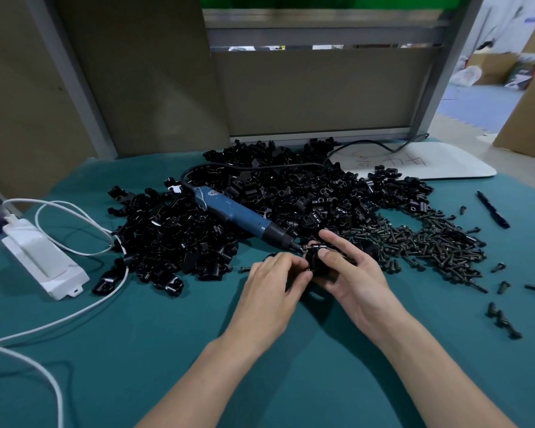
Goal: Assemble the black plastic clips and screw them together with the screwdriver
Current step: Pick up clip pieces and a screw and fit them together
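Teal cloth [173,350] underlies the work. The left hand [274,281] and right hand [354,274] both pinch one black clip [316,264] (fingers curled round it) over the cloth. The blue screwdriver [238,215] lies behind, on the clip pile [291,193]; screws [430,239] lie rightward.

Clip [317,264] mostly hidden between left hand [272,282] and right hand [352,274]. White cable [60,406] cut off, 8 o'clock edge. Screwdriver [241,214] label unreadable.

Small assembly workshop: a workbench [167,350] covered in teal cloth, heaped with black plastic clips [291,193] and screws [439,242], a blue electric screwdriver [238,213] lying on the pile.
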`<state>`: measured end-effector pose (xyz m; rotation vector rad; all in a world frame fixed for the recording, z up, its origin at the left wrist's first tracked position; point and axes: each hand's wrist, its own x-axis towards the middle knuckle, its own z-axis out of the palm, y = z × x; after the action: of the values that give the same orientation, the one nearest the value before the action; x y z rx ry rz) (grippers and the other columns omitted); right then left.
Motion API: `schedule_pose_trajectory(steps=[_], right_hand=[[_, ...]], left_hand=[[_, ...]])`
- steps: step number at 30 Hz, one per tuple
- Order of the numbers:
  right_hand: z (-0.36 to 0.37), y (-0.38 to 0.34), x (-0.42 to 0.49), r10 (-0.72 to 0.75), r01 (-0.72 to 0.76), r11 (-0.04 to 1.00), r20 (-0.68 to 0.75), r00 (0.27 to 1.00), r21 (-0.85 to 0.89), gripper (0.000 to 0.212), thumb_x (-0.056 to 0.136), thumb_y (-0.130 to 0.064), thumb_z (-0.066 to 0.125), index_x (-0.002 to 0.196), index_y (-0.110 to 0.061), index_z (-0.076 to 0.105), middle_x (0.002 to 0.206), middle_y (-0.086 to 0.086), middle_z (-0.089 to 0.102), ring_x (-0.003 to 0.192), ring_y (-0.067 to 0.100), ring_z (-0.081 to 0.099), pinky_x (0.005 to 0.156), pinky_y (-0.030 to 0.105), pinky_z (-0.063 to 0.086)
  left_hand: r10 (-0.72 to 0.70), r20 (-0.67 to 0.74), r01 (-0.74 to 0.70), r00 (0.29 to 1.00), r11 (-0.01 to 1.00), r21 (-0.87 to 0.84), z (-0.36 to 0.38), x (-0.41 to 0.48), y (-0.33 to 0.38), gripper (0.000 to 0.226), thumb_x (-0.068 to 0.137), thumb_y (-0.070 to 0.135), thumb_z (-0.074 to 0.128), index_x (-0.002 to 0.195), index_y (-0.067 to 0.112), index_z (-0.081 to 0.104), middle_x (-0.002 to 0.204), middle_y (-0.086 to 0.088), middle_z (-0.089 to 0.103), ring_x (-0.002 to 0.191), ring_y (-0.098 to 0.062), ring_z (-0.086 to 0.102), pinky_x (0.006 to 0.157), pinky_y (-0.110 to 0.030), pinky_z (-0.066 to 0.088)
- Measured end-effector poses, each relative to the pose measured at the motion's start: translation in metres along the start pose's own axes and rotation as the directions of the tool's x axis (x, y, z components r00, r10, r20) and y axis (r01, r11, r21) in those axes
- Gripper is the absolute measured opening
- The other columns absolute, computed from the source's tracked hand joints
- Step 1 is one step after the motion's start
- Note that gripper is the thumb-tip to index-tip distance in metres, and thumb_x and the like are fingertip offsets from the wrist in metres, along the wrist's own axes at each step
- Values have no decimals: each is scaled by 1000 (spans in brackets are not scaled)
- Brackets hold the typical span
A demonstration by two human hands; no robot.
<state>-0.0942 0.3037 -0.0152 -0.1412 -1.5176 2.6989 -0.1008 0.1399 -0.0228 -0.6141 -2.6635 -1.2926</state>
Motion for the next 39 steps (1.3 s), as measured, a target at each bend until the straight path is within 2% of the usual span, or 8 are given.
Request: schedule_pose_trajectory(steps=[7, 17, 21, 25, 29, 31, 34, 39], right_hand=[[0, 0, -1, -18, 18, 1000, 18, 1000, -3, 43, 78, -9, 75, 121, -15, 72, 109, 17, 75, 100, 29, 74, 79, 37, 62], [-2, 0, 2, -33, 33, 999, 20, 999, -8, 46, 80, -10, 74, 125, -14, 70, 113, 17, 75, 102, 28, 73, 81, 38, 62], [-9, -10, 6, -52, 59, 993, -71, 996, 104, 45, 78, -6, 74, 122, -12, 70, 106, 15, 78, 103, 27, 75, 79, 39, 63], [-20, -18, 9, -17, 66, 965, -190, 982, 254, 37, 83, -4, 71, 119, -11, 70, 110, 15, 77, 102, 29, 76, 75, 40, 64], [-25, -23, 10, 42, 61, 918, -250, 967, 391, 31, 79, -7, 75, 110, -10, 72, 117, 18, 72, 94, 30, 77, 70, 42, 64], [-26, -24, 11, 50, 68, 899, -257, 965, 433, 38, 73, -10, 78, 111, -9, 72, 115, 19, 73, 93, 30, 77, 69, 42, 65], [-29, -24, 12, 42, 84, 896, -271, 962, 437, 38, 70, -9, 77, 108, -11, 72, 108, 15, 76, 88, 26, 78, 66, 39, 64], [-34, -22, 17, 41, 86, 899, -279, 959, 429, 37, 70, -6, 77, 107, -11, 73, 101, 13, 79, 87, 27, 78, 67, 40, 65]], left_hand=[[-51, 30, 49, 998, 997, 65, 1, 2, -1, 38, 98, 62, 34, 103, 33, 59, 92, 22, 59, 103, -11, 43, 87, -29, 40], [27, -48, -29, 998, 999, -35, -1, 0, -4, 13, 97, 51, 54, 108, 43, 55, 107, 28, 58, 110, 5, 44, 91, -17, 39], [-255, -224, 207, 941, 954, -216, -16, 23, -2, 31, 99, 47, 55, 126, 35, 46, 103, 15, 61, 105, -10, 58, 89, -29, 48], [-562, -138, 537, 816, 824, -181, -31, 76, 3, 78, 98, 56, 50, 148, 6, 17, 118, -8, 61, 103, -28, 59, 91, -40, 50], [-695, -143, 673, 705, 719, -174, -27, 118, 12, 108, 98, 52, 56, 153, -1, -21, 134, -18, 57, 101, -35, 65, 91, -47, 57], [-726, -193, 701, 661, 688, -189, -23, 128, 10, 109, 99, 43, 60, 152, -1, -24, 133, -18, 58, 88, -32, 60, 87, -46, 59], [-759, -145, 669, 634, 633, -390, -17, 135, 4, 101, 98, 27, 62, 155, 0, -16, 127, -18, 59, 99, -31, 60, 96, -48, 55], [-658, 6, 295, 753, 329, -897, -21, 129, 5, 31, 96, 5, 57, 125, 4, 47, 101, -11, 61, 87, -22, 62, 91, -43, 54]])
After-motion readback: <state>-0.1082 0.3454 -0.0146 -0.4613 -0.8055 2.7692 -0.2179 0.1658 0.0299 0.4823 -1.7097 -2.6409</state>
